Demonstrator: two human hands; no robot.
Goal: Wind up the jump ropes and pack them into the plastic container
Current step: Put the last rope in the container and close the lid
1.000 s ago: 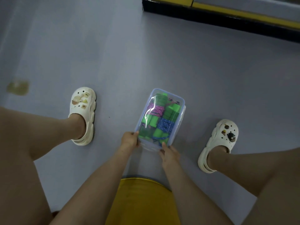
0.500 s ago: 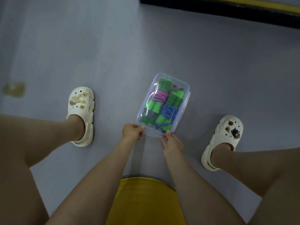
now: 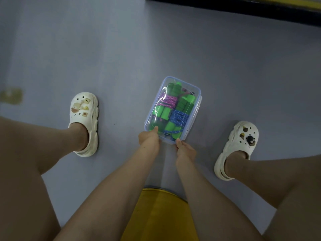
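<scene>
Plastic container (image 3: 195,113) of wound jump ropes (image 3: 178,117), left hand (image 3: 149,140), right hand (image 3: 185,150), fingers (image 3: 155,129) grasping its near end

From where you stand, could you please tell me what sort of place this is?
Likely an indoor gym or sports room: a smooth grey-blue floor, a black-and-yellow edge along the far side, and wound jump ropes in a plastic container.
</scene>
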